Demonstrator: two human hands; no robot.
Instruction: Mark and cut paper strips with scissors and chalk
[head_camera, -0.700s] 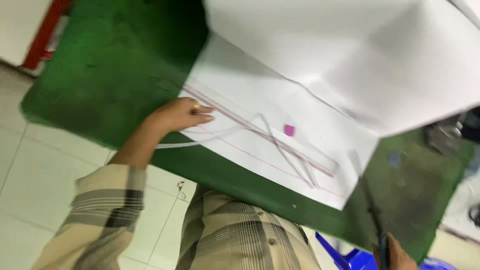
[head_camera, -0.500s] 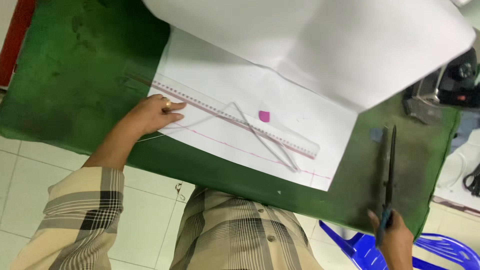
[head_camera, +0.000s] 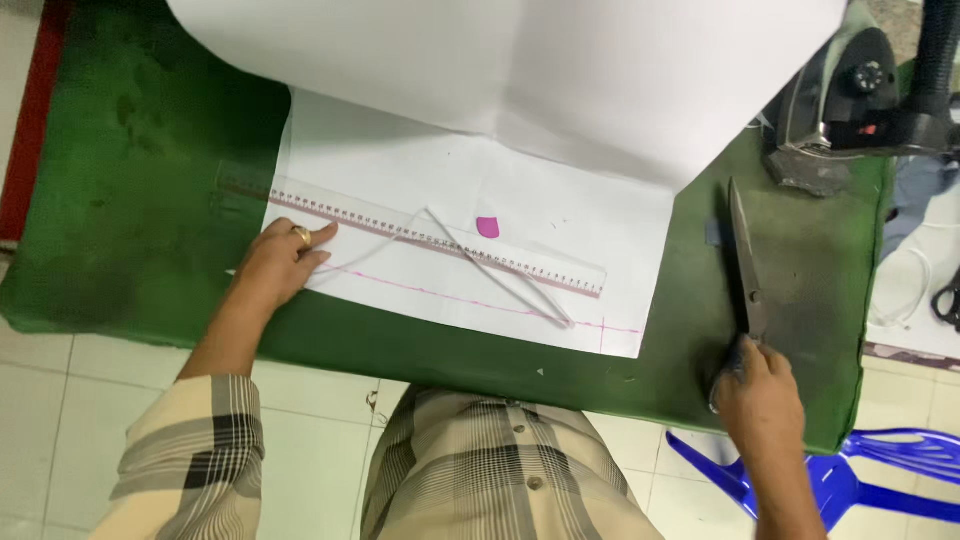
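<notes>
On the green felt-covered table (head_camera: 130, 200), the right hand (head_camera: 760, 395) is closed around the handles of long steel tailor's scissors (head_camera: 745, 265), which lie flat, blades pointing away. They look heavy, rigid and sharp; the handles are the safe hold. The left hand (head_camera: 275, 262), fingers spread, presses flat on the white pattern paper (head_camera: 560, 215) beside a clear plastic ruler (head_camera: 420, 235).

Hidden and cropped parts

The right hand (head_camera: 760, 392) covers the scissors' (head_camera: 747, 262) handles; the big white sheet (head_camera: 520, 70) runs off the far edge; the iron (head_camera: 835, 95) is cropped at right.
</notes>
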